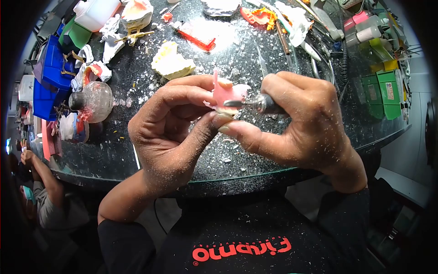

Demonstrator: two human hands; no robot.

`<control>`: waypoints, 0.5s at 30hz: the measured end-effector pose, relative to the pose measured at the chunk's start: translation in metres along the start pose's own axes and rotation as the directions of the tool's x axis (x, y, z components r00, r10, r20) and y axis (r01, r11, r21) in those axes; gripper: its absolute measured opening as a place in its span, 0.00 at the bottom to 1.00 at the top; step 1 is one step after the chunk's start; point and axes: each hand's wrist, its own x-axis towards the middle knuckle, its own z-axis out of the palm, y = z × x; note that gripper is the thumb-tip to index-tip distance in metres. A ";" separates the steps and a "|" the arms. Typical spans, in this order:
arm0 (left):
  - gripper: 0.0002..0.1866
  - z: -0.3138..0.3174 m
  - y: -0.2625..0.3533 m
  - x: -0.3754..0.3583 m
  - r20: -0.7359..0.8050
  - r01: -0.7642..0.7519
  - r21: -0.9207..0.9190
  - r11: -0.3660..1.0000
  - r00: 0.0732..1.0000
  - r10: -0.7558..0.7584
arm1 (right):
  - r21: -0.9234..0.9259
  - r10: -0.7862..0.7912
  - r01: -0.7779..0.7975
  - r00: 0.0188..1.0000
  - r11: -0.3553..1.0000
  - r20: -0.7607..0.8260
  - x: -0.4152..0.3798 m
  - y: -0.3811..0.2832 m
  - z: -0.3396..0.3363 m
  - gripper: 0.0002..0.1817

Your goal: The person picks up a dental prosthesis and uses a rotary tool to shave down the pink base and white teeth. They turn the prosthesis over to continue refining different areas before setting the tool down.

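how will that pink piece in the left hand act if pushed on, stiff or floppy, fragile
The pink piece is likely stiff, showing no sag in the pinch of the left hand. It seems light, being thin. Its narrow prong could snap if pushed sideways.

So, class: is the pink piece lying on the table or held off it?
Held off it: the left hand pinches the pink piece between thumb and fingers.

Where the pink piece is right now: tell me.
In the head view, the pink piece is near the middle, held in the left hand, just left of the tool handle in the right hand.
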 end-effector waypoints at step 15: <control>0.14 -0.004 0.002 0.002 0.080 -0.040 -0.003 0.999 0.996 0.040 | 0.023 -0.021 0.021 1.000 1.000 -0.003 0.001 -0.002 0.004 0.27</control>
